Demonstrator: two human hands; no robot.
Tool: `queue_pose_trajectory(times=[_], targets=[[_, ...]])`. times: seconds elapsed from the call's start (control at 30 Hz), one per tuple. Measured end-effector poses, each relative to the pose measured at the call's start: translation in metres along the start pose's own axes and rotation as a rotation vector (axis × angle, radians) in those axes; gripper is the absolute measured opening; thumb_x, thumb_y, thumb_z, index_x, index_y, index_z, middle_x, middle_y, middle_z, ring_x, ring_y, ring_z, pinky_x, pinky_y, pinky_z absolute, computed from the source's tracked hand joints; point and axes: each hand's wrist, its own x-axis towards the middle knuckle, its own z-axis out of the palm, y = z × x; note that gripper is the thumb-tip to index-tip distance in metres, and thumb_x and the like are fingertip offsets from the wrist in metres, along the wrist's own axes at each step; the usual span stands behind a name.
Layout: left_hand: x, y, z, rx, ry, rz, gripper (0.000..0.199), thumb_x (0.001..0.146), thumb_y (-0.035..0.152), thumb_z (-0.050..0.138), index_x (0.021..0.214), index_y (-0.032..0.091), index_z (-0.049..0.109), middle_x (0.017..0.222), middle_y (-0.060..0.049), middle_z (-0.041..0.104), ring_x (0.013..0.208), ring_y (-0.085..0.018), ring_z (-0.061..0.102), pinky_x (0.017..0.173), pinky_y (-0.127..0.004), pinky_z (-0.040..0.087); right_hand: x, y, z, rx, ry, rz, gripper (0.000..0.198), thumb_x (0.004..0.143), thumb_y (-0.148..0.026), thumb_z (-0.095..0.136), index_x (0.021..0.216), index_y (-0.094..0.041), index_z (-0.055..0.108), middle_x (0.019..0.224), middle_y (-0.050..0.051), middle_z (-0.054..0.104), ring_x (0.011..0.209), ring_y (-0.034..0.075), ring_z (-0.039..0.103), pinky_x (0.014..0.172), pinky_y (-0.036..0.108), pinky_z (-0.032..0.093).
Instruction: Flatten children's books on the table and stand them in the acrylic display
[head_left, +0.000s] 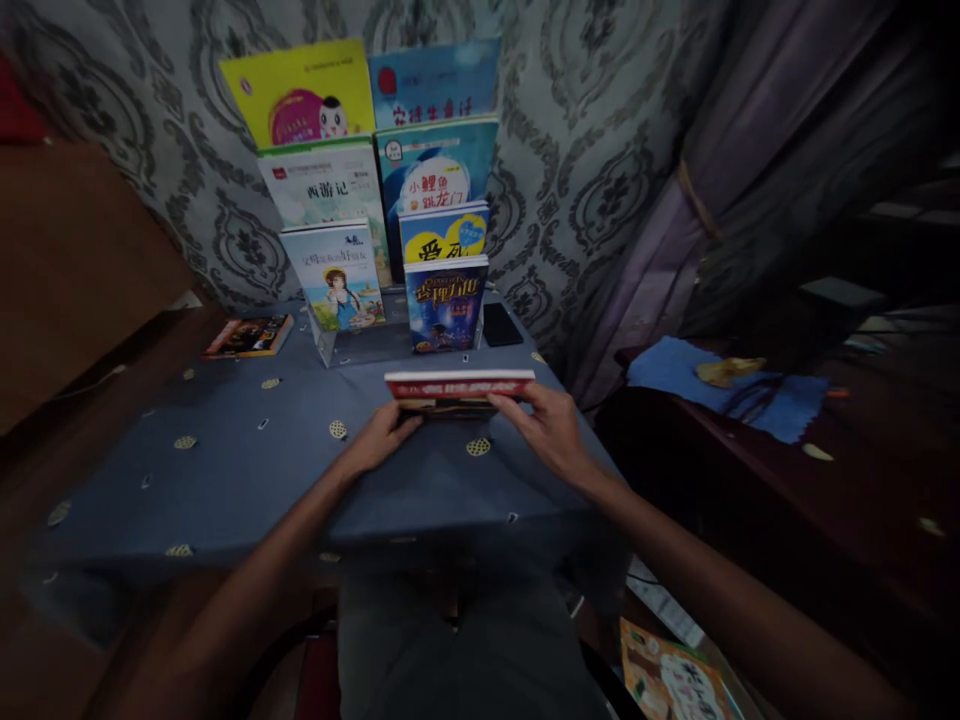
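Worktop (225, 490), across the frame's middle, bearing a book stand (367, 348) at upper centre. The step in hand appears to be two-handed steadying of the red book (459, 386), at frame centre; the next move calls for an even grip. The left hand (380, 437) grasps its lower left corner, the right hand (556, 428) its right end, fingers closed, thumb across the near side.

Left forearm (277, 545) and right forearm (690, 560) angled inward. Left hand (381, 435) and right hand (553, 425) gripping, apart, thumbs (512, 410) pointing toward each other.
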Motion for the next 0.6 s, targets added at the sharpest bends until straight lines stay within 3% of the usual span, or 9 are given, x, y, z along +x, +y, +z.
queue_pose_trajectory(times=[0.13, 0.3, 0.6], targets=[[0.026, -0.01, 0.019, -0.35, 0.172, -0.003, 0.057, 0.072, 0.036, 0.081, 0.123, 0.019, 0.061, 0.13, -0.008, 0.068, 0.126, -0.027, 0.058, 0.116, -0.042, 0.039, 0.021, 0.032, 0.023, 0.175, -0.005, 0.065, 0.036, 0.09, -0.051, 0.061, 0.107, -0.021, 0.071, 0.102, 0.006, 0.077, 0.096, 0.028, 0.071, 0.088, 0.043, 0.057], [0.046, -0.008, 0.031, -0.496, 0.335, -0.016, 0.061, 0.068, 0.027, 0.08, 0.124, 0.02, 0.058, 0.129, -0.006, 0.067, 0.129, -0.026, 0.056, 0.116, -0.039, 0.038, 0.034, 0.062, 0.037, 0.199, -0.003, 0.089, 0.038, 0.087, -0.052, 0.063, 0.106, -0.019, 0.068, 0.101, 0.009, 0.076, 0.095, 0.029, 0.072, 0.09, 0.047, 0.056], [0.049, -0.008, 0.027, -0.634, 0.339, -0.119, 0.052, 0.065, 0.025, 0.082, 0.115, 0.021, 0.066, 0.122, -0.004, 0.072, 0.123, -0.026, 0.061, 0.111, -0.038, 0.043, 0.047, 0.082, 0.053, 0.506, -0.044, 0.21, 0.048, 0.078, -0.056, 0.072, 0.109, -0.02, 0.066, 0.101, 0.008, 0.078, 0.096, 0.028, 0.074, 0.089, 0.045, 0.058]])
